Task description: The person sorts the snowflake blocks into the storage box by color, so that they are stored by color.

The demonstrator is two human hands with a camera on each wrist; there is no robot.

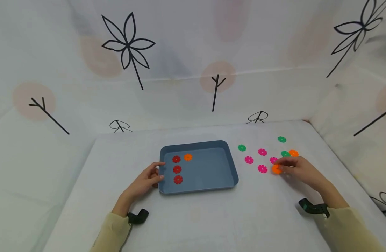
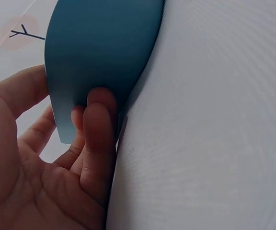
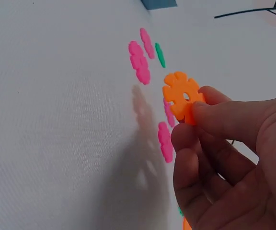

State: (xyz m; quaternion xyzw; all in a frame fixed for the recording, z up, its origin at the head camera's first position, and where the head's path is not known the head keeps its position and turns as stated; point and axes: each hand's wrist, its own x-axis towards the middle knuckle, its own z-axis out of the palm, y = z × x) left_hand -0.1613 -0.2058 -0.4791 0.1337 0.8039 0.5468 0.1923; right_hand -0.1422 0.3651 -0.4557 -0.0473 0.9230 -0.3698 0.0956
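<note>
My right hand (image 1: 301, 169) pinches an orange notched plastic disc (image 3: 181, 93) between thumb and fingertips. In the right wrist view the disc is raised, its shadow falling on the white cloth. At the left end of a blue-grey tray (image 1: 208, 171), my left hand (image 1: 145, 180) grips the wall, one finger reaching over the rim and others against the outside. Inside the tray, red discs (image 1: 177, 169) form a column of three near the left wall. One orange disc (image 1: 188, 157) lies to the right of the top red one.
Right of the tray lie several pink discs (image 1: 249, 160), three green discs (image 1: 241, 147) and another orange disc (image 1: 293, 153), close to the right hand. A white cloth (image 1: 193, 220) covers the table, and patterned fabric (image 1: 174, 101) rises behind it.
</note>
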